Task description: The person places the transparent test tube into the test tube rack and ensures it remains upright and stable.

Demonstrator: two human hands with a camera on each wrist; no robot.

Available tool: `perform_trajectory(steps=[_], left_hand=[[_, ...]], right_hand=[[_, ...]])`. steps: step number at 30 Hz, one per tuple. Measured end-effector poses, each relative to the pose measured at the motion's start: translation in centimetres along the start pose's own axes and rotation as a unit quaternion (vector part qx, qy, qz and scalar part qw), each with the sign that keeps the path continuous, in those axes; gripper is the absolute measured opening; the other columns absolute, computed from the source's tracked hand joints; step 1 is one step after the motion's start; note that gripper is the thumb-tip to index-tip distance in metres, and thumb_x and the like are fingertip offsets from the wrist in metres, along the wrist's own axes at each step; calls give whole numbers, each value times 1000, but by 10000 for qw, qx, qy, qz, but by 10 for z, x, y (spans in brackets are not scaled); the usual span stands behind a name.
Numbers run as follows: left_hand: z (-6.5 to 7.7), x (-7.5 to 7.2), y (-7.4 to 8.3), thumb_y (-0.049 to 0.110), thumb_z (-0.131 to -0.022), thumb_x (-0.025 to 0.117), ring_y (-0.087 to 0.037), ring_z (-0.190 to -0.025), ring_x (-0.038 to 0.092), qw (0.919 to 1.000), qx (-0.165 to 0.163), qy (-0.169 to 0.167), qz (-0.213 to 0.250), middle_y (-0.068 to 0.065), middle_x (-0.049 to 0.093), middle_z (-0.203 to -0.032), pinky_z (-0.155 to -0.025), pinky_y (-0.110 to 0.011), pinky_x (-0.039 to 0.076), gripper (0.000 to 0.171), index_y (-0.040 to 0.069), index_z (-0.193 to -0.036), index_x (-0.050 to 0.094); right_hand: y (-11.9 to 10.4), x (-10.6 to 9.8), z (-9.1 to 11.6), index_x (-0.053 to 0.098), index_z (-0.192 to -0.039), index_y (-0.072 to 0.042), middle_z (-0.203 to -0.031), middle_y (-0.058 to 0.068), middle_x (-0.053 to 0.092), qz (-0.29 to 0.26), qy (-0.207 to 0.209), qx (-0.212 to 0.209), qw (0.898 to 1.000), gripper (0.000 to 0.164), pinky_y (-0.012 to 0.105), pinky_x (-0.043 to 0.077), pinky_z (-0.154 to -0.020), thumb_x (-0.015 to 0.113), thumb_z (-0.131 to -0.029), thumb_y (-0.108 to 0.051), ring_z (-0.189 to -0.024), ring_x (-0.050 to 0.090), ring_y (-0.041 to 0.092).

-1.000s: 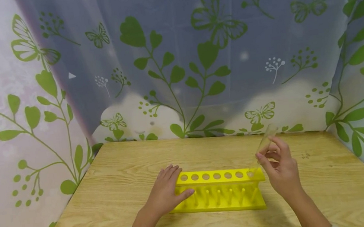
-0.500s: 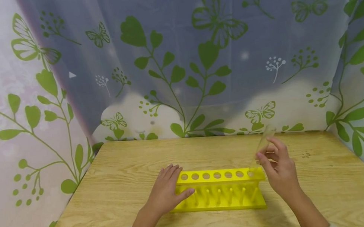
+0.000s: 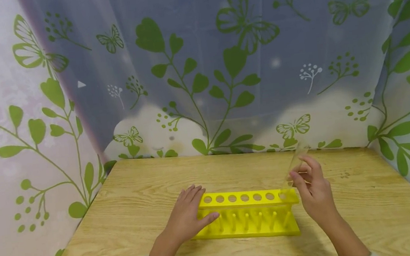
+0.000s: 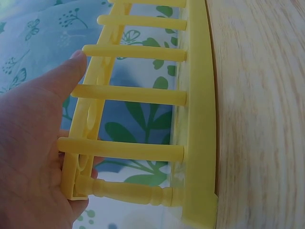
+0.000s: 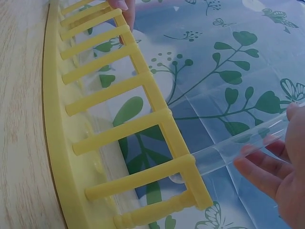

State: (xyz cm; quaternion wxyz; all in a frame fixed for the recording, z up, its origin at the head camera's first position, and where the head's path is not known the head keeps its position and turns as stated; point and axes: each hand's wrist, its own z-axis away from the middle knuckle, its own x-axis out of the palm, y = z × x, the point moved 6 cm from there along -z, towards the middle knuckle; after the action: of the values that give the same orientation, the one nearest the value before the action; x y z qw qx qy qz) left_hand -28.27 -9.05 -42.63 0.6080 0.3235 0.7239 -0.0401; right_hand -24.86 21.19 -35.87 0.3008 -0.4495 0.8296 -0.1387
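Observation:
A yellow test tube rack (image 3: 243,199) stands on the table, with a row of round holes in its upper shelf and pegs below. My left hand (image 3: 184,215) holds its left end; in the left wrist view the thumb (image 4: 71,71) lies along the upper shelf and fingers show beyond it. My right hand (image 3: 316,187) pinches a clear test tube (image 3: 295,163), tilted with its top leaning away to the right. In the right wrist view, the tube's rounded end (image 5: 176,178) shows just under the upper shelf at the rack's right end.
The wooden table (image 3: 139,182) extends around the rack. Behind it hangs a blue and white curtain (image 3: 200,82) printed with green leaves and butterflies. Some small dark marks (image 3: 344,175) lie on the tabletop to the right.
My right hand and the test tube have shifted slightly left, and the tube's top sits a little lower. The left hand and the rack have stayed put.

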Motion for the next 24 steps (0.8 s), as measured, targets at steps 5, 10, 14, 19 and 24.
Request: perform_trajectory(steps=[5,10,14,19,24], left_hand=[[0,-1,1,58,-91,57,-35,-141,31,10000,-20,-37,18,-16,44,-147,-117,-54,19,79,1,-144,43],[1,-1,1,58,-91,57,-35,-141,31,10000,-48,-71,9,-16,43,-147,-117,-54,18,79,2,-144,42],[1,-1,2,58,-91,57,-35,-141,31,9999,-63,-90,13,-16,43,-147,-117,-54,18,79,1,-144,42],[1,-1,2,58,-91,57,-35,-141,30,9999,-83,-120,34,-17,43,-148,-117,-54,18,79,1,-144,42],[0,0,0,58,-91,57,-35,-141,30,9999,-77,-92,-7,-16,43,-147,-117,-53,18,79,2,-144,42]], right_hand=[[0,0,0,36,-138,0,-89,10,60,-20,-29,179,9998,51,10,52,-64,55,-92,12,-75,64,5],[-1,0,1,35,-139,-1,-89,11,59,-39,-44,196,9998,53,8,51,-66,56,-92,11,-79,64,2],[-1,0,1,34,-140,-2,-90,13,59,-73,-72,253,9996,54,8,52,-66,57,-92,11,-81,60,-5],[0,1,1,31,-142,-3,-92,11,59,-111,-126,470,9988,57,9,52,-66,57,-92,10,-81,58,-8],[2,1,1,30,-143,-4,-94,8,59,-126,-171,668,9975,60,9,52,-67,58,-92,10,-82,58,-7]])
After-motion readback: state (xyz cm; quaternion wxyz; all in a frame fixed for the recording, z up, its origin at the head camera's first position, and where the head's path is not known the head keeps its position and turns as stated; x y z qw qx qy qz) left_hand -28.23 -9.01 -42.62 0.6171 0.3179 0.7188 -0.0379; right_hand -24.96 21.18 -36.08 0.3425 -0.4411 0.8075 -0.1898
